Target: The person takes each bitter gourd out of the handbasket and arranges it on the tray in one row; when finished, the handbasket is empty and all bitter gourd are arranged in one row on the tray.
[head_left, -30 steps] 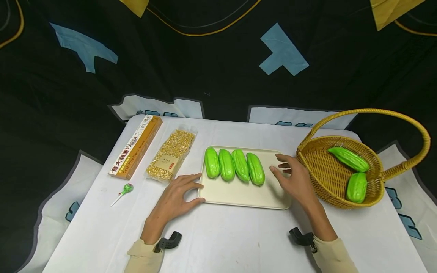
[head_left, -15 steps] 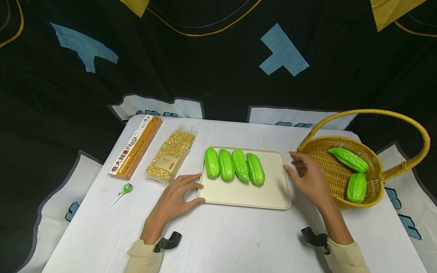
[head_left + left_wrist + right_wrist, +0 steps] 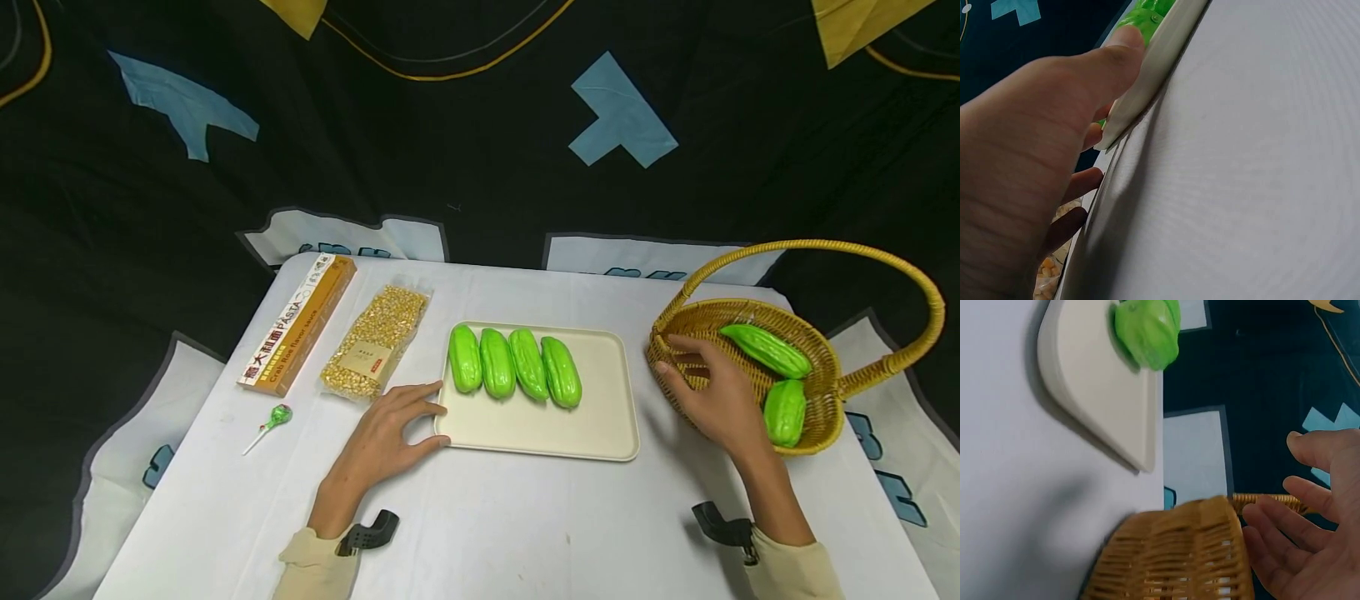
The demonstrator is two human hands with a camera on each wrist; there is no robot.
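Several shiny green bitter melons [image 3: 498,363] lie side by side on the left half of a cream tray [image 3: 600,433]. My left hand [image 3: 390,429] rests at the tray's left side, with thumb and fingertips against its rim; in the left wrist view the thumb [image 3: 1124,47] lies over that rim. At the right, my right hand [image 3: 716,396] hovers over the left side of a wicker basket [image 3: 686,321], fingers apart and slightly bent, holding nothing. Two more bitter melons [image 3: 767,350] lie in the basket, the lower one partly behind the hand.
A pasta box [image 3: 300,325] and a clear bag of corn kernels [image 3: 378,342] lie at the left, with a green lollipop [image 3: 279,415] in front of the box. The basket's tall handle [image 3: 810,245] arches up at the right. A dark cloth hangs behind the table.
My right hand has moved right, from above the tray's right edge to over the basket's left side. The left hand, tray and bitter melons stay where they were.
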